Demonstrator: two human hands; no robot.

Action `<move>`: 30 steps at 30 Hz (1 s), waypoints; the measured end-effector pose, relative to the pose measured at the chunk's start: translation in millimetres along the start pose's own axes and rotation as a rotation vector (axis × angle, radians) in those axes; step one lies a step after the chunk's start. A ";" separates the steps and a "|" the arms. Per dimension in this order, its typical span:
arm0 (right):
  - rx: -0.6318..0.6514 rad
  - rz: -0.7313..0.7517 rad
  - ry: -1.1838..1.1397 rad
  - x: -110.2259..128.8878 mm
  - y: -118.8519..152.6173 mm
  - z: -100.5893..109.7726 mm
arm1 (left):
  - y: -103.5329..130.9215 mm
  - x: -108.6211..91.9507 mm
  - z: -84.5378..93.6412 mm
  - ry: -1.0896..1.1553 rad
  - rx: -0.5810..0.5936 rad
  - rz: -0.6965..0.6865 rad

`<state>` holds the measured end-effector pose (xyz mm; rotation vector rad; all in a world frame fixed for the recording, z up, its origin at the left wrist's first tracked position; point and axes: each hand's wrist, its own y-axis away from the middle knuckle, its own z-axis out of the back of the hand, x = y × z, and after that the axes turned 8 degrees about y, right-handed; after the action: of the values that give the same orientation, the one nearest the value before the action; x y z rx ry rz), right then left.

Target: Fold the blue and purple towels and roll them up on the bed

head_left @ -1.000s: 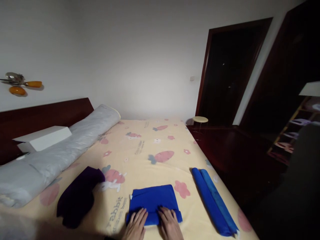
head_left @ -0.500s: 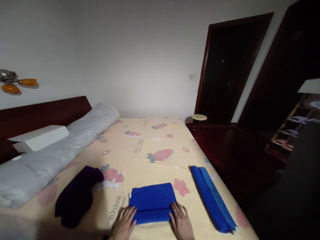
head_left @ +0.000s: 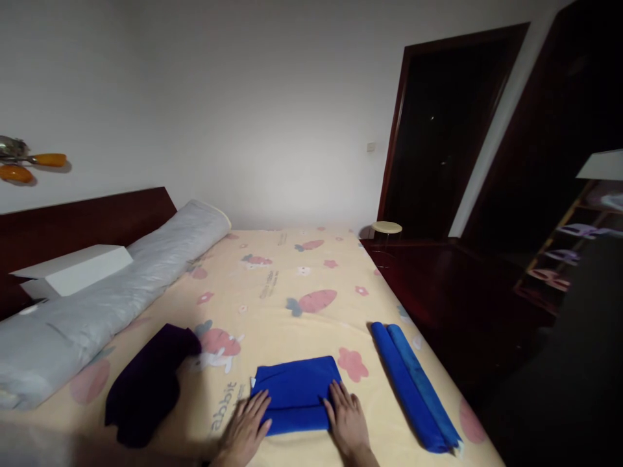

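A blue cloth lies on the bed in front of me, its near edge folded over into a flat band. My left hand rests with spread fingers on the cloth's left near corner. On the right side my right hand lies palm down, its fingertips on the cloth and fingers apart. Neither hand grips anything. Two blue rolls lie side by side to the right. A crumpled dark purple cloth is at the left.
The bed's patterned sheet spreads around the cloths. Along the headboard lies a long grey bolster with a white box against it. A round stool stands past the bed's right edge, near a dark door.
Both hands have shifted slightly inward and forward over the blue cloth, more of the fingers now lying on it. The cloth itself looks unchanged.
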<state>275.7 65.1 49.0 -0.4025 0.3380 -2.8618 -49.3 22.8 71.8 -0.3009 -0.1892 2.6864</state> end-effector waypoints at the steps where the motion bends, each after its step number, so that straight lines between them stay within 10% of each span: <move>1: -0.014 -0.019 0.011 -6.8 -0.5 1.8 | 4.5 7.1 3.4 -0.027 -0.030 0.015; 11: 0.256 0.343 -0.200 79.9 -15.5 6.1 | -47.4 -48.0 -38.3 -0.028 -0.104 -0.118; 20: 0.065 -0.066 0.024 -5.3 -32.3 -11.9 | -18.9 23.8 -20.3 -0.167 -0.171 0.239; 26: 0.151 0.317 -0.169 60.1 -36.3 -14.3 | -61.3 -31.7 -34.1 0.030 -0.102 -0.029; 30: 0.233 0.254 -0.165 71.1 -49.6 -20.4 | -84.3 -47.5 -35.8 0.125 0.076 0.179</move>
<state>193.6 97.7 59.8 -0.5056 0.0216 -2.5615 35.0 81.2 60.8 -0.4815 -0.0238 2.8309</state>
